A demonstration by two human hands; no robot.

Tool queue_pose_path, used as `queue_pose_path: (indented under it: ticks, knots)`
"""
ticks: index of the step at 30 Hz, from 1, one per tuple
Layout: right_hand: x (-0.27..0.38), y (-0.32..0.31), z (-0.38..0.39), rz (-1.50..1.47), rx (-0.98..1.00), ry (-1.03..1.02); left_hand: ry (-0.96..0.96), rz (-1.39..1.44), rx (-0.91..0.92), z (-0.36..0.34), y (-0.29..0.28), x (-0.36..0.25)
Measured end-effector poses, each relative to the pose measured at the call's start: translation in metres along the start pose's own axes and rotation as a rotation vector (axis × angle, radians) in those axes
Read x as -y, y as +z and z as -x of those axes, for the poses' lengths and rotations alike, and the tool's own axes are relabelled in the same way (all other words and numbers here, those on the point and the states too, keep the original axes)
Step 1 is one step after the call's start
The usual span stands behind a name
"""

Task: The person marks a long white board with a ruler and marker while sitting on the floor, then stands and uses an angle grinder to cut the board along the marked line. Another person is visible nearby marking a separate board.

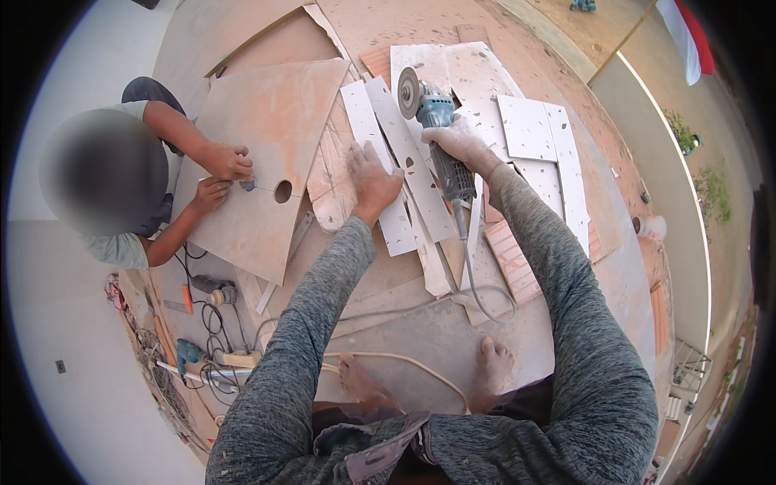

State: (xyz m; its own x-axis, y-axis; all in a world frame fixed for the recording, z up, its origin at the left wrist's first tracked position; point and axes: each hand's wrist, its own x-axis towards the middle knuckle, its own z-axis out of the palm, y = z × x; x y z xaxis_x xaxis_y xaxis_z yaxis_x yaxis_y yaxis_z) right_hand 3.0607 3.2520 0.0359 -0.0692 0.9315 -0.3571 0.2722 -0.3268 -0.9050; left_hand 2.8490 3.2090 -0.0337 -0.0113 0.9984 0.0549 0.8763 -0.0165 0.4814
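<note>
My right hand point(461, 141) is wrapped round the body of a teal and black angle grinder point(437, 111). The grinder's round disc point(409, 93) is at the far end, above the white pieces, and its cord hangs from the near end. My left hand point(375, 179) lies with fingers apart on a narrow white speckled tile strip point(357, 107). Beside that strip, to the right, runs another speckled strip point(419, 174) with a small hole or dark spot. More white speckled tile pieces point(529, 129) overlap on the right, under and beyond the grinder.
At left a co-worker's hands point(222, 171) work on a large slab point(267, 105) with an oval hole. Cords, a teal power tool point(188, 351) and a power strip point(241, 358) lie at lower left. The grinder's cord point(380, 311) loops near my bare feet point(491, 365). A low wall point(663, 162) stands at right.
</note>
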Motion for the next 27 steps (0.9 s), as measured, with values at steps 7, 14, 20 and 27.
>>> queue_pose_path:
  ticks: [7,14,20,27]
  knots:
    - [0.001,-0.020,0.005,-0.115,0.021,0.004,0.038,0.079,-0.044,0.005,-0.001,0.002]
    - [0.003,-0.029,0.015,-0.291,0.008,0.024,0.243,0.148,-0.057,0.029,-0.007,-0.045]
    - [-0.003,-0.025,0.009,-0.288,0.045,0.041,0.016,-0.222,-0.202,0.010,-0.012,-0.035]
    - [-0.005,-0.010,0.011,-0.198,0.073,0.048,-0.014,-0.180,-0.228,0.021,0.003,-0.009]
